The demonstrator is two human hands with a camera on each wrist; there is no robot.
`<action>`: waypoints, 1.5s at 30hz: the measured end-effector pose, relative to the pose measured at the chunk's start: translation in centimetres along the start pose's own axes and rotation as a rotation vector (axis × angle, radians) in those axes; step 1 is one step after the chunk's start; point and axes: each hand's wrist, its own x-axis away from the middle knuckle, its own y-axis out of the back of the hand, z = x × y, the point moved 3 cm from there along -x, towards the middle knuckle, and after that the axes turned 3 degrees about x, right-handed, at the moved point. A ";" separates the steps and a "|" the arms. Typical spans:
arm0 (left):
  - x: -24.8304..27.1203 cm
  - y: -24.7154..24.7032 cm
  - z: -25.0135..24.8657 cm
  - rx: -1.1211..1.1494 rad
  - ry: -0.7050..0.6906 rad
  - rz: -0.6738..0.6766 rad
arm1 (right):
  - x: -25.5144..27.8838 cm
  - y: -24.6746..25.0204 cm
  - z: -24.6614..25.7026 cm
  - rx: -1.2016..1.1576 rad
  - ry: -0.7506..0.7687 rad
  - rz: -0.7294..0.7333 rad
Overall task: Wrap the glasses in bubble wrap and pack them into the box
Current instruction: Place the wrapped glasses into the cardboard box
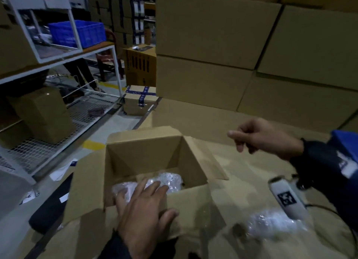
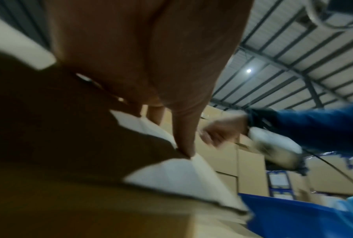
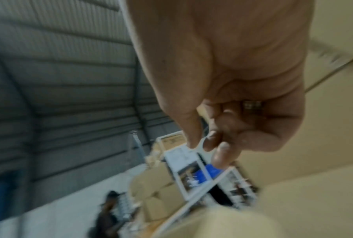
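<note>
Both hands work over an open cardboard box (image 1: 145, 158) in a dim warehouse. At the near rim the left hand (image 1: 143, 212) lies with fingers spread and straight, its fingertips (image 1: 155, 187) reaching over the edge onto a bubble-wrapped bundle (image 1: 170, 179) inside, its thumb down on the near flap (image 1: 193, 204). In the left wrist view one finger (image 2: 183, 136) presses against a cardboard edge. To the right of the box the right hand (image 1: 265, 136) hangs in the air above the cardboard, loosely curled and holding nothing; the right wrist view shows its fingers (image 3: 222, 145) bent in toward the palm, a ring (image 3: 252, 104) on one of them.

Two wrapped bundles sit on the floor of the box, one (image 1: 124, 189) at the near left and the other beside it to the right, both partly under the left hand. A further bubble-wrapped bundle (image 1: 271, 224) lies outside, on the cardboard surface (image 1: 251, 171) at the near right, below the white wrist camera (image 1: 286, 198). All four flaps of the box stand open.

Stacked cardboard cartons (image 1: 232, 45) fill the far right. At far left a white metal rack (image 1: 58, 65) carries a blue plastic crate (image 1: 77, 34), with smaller cartons (image 1: 42, 113) on its lower wire shelf. A taped carton (image 1: 139, 99) stands on the floor between the rack and the stack.
</note>
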 end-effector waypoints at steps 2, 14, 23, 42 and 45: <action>0.2 -1.1 -0.6 0.038 -0.094 -0.107 | 2.1 -1.2 -5.3 0.046 -0.105 -0.057; -1.3 -2.0 -2.5 0.071 -0.051 -0.210 | 10.6 -9.1 -18.7 0.613 -0.603 -0.216; -1.9 -4.0 -8.5 0.044 -0.137 -0.107 | 10.1 -10.7 -20.5 0.342 -0.637 -0.250; -1.1 -5.3 -16.7 0.063 -0.088 0.072 | 15.2 3.2 -16.6 -0.457 -0.376 -0.631; -0.5 -5.9 -17.0 0.085 -0.211 0.078 | 15.3 5.9 -12.5 -0.492 -0.280 -0.548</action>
